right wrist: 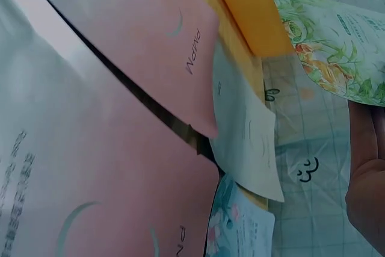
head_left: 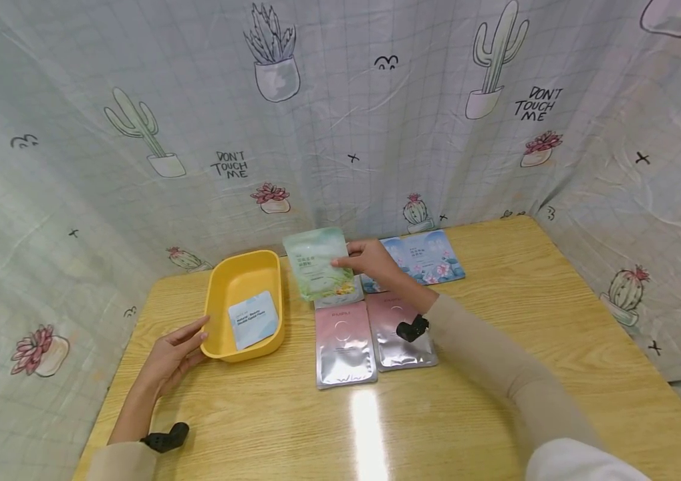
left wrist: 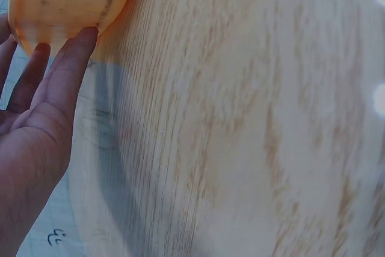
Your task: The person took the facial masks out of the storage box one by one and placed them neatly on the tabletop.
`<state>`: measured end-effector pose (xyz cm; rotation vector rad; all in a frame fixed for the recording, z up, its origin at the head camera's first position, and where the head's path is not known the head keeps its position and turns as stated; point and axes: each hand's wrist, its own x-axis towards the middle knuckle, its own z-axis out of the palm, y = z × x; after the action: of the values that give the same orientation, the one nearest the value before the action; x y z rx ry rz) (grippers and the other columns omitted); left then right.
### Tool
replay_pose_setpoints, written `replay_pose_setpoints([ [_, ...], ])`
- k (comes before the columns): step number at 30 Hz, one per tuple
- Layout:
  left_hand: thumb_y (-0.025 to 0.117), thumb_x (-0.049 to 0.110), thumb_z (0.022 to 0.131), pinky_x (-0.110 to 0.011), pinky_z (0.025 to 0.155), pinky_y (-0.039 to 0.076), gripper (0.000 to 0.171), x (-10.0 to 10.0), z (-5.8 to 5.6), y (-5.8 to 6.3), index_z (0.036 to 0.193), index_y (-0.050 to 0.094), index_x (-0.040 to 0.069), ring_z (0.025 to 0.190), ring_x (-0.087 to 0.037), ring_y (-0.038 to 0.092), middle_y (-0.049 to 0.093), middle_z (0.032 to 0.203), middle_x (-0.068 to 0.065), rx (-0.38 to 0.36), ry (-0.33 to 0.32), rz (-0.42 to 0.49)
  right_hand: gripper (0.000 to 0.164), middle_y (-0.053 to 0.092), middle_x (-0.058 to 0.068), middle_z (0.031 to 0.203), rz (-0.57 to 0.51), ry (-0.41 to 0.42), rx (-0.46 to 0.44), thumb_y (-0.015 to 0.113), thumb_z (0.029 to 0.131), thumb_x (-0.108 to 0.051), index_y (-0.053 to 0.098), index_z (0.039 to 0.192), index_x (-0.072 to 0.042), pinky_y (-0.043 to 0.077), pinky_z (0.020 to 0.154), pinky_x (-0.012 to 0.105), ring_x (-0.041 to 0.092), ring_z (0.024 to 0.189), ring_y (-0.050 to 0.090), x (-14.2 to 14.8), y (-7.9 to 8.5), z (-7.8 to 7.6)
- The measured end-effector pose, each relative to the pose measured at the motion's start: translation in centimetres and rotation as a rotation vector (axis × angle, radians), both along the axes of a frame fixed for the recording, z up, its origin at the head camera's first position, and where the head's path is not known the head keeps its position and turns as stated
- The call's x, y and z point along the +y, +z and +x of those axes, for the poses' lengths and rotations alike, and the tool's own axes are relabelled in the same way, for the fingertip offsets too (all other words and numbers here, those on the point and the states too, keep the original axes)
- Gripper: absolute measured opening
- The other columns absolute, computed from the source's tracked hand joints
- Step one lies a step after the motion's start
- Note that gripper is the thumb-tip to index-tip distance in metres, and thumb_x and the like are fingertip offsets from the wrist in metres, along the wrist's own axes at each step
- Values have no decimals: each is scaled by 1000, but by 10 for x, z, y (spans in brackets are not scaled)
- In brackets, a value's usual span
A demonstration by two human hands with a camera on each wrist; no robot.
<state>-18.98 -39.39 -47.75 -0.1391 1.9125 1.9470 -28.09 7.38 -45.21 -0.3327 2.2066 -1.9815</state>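
Note:
My right hand (head_left: pixel 379 264) pinches a pale green sheet mask pouch (head_left: pixel 314 262) by its right edge, thumb on the printed front. The pouch is lifted and tilted, its flower print (right wrist: pixel 322 61) showing in the right wrist view. Beneath it in the head view, a whitish-silver packet (head_left: pixel 343 298) is partly covered. My left hand (head_left: pixel 174 354) rests its fairly straight fingers (left wrist: pixel 84 49) against the outside of a yellow plastic tray (head_left: pixel 214 314), at its near left corner. A light blue packet (head_left: pixel 254 321) with printed lettering lies inside the tray.
Two pink-and-silver mask packets (head_left: pixel 346 357) lie side by side mid-table; my right forearm passes over one. Blue floral packets (head_left: pixel 433 257) lie behind, near the cactus-print curtain (head_left: pixel 340 133). The wooden table (head_left: pixel 268 421) reflects a bright light strip.

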Motion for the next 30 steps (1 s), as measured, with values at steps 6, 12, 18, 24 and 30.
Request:
replay_pose_setpoints([
  [6,63,17,103,-32,96,56,58,0,1,0,157,42,16,116,-12,66,46,145,5,16,-3,-4,39,34,-5,57,-66,-40,-116,83,88,-22,52,65,-14,42,61,31,13,57,33,12,2,4],
  [12,62,15,103,-32,96,57,54,0,1,0,155,46,19,115,-12,66,54,136,14,20,-8,10,11,61,-2,69,-128,-52,-197,82,89,-18,76,84,-11,58,69,33,12,64,59,25,0,5],
  [18,64,18,102,-31,97,56,59,2,2,1,157,41,18,116,-9,65,34,160,-6,-7,6,-3,57,23,-3,60,-143,-69,-190,84,87,-20,34,61,-15,35,60,34,14,56,27,37,-4,8],
  [24,59,14,105,-33,98,56,59,1,3,0,159,35,12,120,-13,64,31,161,-6,22,-25,42,46,34,-3,57,-106,-96,-192,85,85,-18,47,60,-11,37,58,31,12,52,31,46,-5,12],
  [30,56,11,106,-34,99,55,59,0,4,-2,159,32,9,121,-13,63,33,161,-3,39,-42,66,57,24,-2,59,-93,-95,-184,87,83,-23,36,60,-14,27,61,39,17,56,21,59,-5,18],
])
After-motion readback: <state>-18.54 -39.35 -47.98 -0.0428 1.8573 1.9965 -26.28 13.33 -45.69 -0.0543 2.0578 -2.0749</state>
